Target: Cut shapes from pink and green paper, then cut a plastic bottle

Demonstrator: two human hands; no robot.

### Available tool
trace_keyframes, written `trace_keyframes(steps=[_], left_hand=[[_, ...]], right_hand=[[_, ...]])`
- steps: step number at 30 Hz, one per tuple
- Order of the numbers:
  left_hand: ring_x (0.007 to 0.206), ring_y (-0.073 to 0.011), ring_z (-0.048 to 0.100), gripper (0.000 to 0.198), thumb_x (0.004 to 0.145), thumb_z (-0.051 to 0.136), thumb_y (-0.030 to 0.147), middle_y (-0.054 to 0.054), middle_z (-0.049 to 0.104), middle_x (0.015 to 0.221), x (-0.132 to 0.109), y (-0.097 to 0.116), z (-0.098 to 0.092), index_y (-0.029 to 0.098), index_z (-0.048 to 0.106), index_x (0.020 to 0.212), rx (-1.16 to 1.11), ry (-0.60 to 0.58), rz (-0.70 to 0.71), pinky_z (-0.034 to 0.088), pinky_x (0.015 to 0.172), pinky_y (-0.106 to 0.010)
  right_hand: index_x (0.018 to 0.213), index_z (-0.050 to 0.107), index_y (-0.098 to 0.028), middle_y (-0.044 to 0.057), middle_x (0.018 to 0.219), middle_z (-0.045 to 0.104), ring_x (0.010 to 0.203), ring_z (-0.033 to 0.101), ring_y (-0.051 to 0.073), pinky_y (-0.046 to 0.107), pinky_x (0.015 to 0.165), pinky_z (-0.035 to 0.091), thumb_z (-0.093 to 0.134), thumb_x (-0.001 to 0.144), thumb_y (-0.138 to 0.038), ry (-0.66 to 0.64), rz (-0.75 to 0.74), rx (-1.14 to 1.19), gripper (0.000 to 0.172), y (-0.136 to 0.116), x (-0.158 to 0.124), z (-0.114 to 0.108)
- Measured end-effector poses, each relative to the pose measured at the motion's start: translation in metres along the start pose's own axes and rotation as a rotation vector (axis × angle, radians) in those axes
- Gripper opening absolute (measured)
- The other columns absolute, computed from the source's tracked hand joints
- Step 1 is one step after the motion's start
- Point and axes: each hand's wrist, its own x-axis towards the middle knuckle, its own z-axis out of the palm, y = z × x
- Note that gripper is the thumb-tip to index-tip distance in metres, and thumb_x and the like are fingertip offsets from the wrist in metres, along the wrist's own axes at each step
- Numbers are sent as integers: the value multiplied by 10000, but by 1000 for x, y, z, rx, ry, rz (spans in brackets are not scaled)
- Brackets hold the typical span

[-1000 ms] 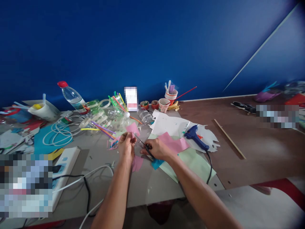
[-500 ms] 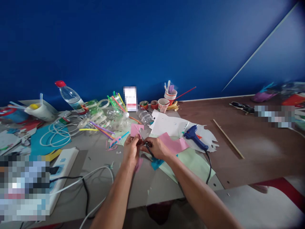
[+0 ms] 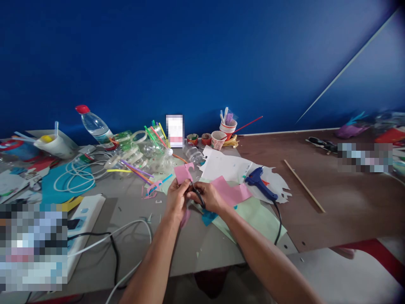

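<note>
Head view: a piece of pink paper (image 3: 182,173) rises above the left hand (image 3: 176,198), whose fingers are pinched together on its lower edge. Just beside, the right hand (image 3: 207,196) has its fingers curled around dark-handled scissors (image 3: 198,196). Farther right, a blue glue gun (image 3: 262,185) rests on white paper (image 3: 221,164) upon the surface (image 3: 190,253).

Scissors (image 3: 199,199) sat partly hidden by the right hand (image 3: 209,197), left forearm (image 3: 153,257) and right forearm (image 3: 262,257) ran off the lower edge, and the upright screen (image 3: 175,130) was blurred past reading.
</note>
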Motion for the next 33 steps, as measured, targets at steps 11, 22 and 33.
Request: trace_keyframes(steps=[11,22,33], left_hand=[[552,-75,501,298,541,826,286,31,578,633,4,-4,-5,162,640,737,27,-17,-19,376,527,-204],[555,-76,502,292,551,823,295,29,577,634,5,-4,-7,162,643,738,53,-27,-23,377,519,-202],[513,-78,520,385,486,849,301,56,557,541,12,4,-14,175,509,615,-38,132,31,429,560,-221]], right_hand=[[726,549,-151,-48,559,410,519,352,82,214,470,259,608,757,-632,-22,-32,42,486,4,0,3],[719,537,-154,-48,551,424,503,361,81,215,464,265,610,764,-627,-16,-35,90,481,7,-1,6],[775,623,-137,-26,546,509,503,459,101,211,466,339,655,733,-588,0,41,59,454,0,-1,1]])
